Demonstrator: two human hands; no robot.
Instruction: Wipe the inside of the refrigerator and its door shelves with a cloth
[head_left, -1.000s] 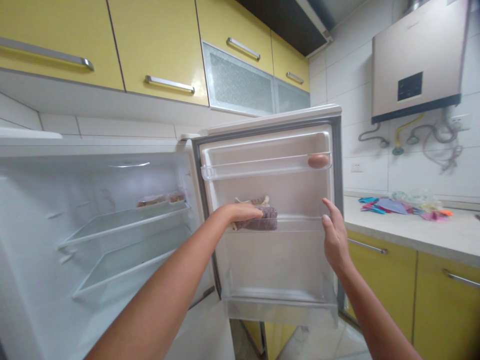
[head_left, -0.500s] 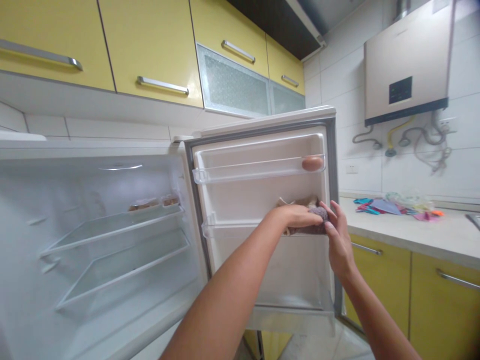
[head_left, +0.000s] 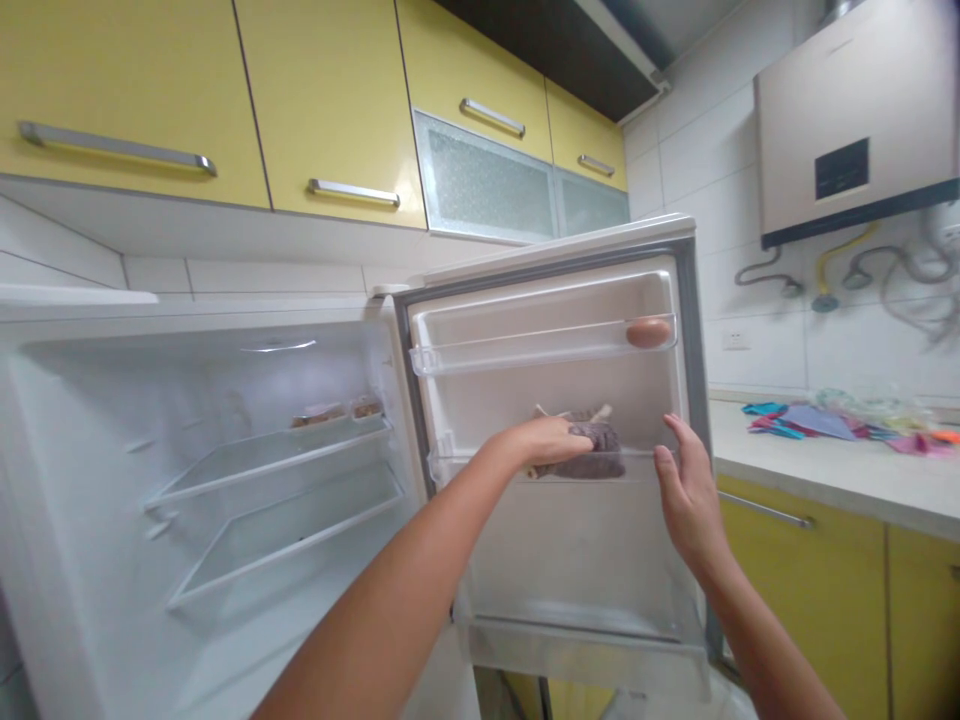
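The open refrigerator door (head_left: pixel 570 560) stands in front of me. In its middle shelf (head_left: pixel 645 468) lies a grey-brown cloth (head_left: pixel 600 460), and my left hand (head_left: pixel 544 442) grips it with the fingers partly hidden in its folds. My right hand (head_left: pixel 688 490) is near the door's right side, fingers apart and holding nothing, to the right of the cloth. A brown egg (head_left: pixel 649 332) sits at the right end of the upper door shelf (head_left: pixel 525 350).
The fridge interior at left has two glass shelves (head_left: pixel 277 455), with small packages (head_left: pixel 319 414) on the upper one. Coloured cloths (head_left: pixel 817 420) lie on the white counter (head_left: pixel 757 455) at right. Yellow cabinets (head_left: pixel 330 90) and a water heater (head_left: pixel 862 110) hang above.
My left hand and the cloth have moved left along the door shelf. My right hand has come away from the cloth. The view has shifted slightly left.
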